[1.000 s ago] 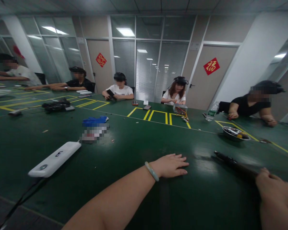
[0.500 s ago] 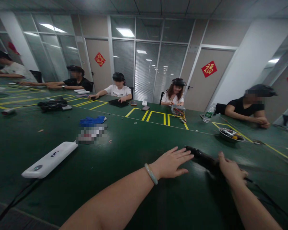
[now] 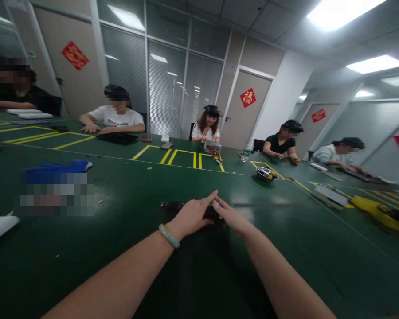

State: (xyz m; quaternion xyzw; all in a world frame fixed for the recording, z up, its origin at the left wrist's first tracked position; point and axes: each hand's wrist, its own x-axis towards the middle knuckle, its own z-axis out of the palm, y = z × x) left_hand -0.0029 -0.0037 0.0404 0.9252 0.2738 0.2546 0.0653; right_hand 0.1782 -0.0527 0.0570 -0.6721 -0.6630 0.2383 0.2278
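My left hand (image 3: pixel 194 213), below a pale bangle, lies over a long black object (image 3: pixel 172 206) on the green table. Its fingers are stretched toward the right and its thumb is apart on the near side. Fingertips of my right hand (image 3: pixel 228 215) meet those of the left above the object's right part. That hand is closed at this end, its grip partly hidden. The object's kind is not clear; a narrow tip sticks out to the left.
A blue glove (image 3: pixel 58 170) lies at left beside a blurred-out item. Farther off stand a metal bowl (image 3: pixel 266 174) and a water bottle (image 3: pixel 248 150). Several people sit around the table (image 3: pixel 126 274). A yellow item (image 3: pixel 375 210) lies at far right.
My view has turned to the right. The black object lies more level, and my hands have come together over it, the left now on top of it.
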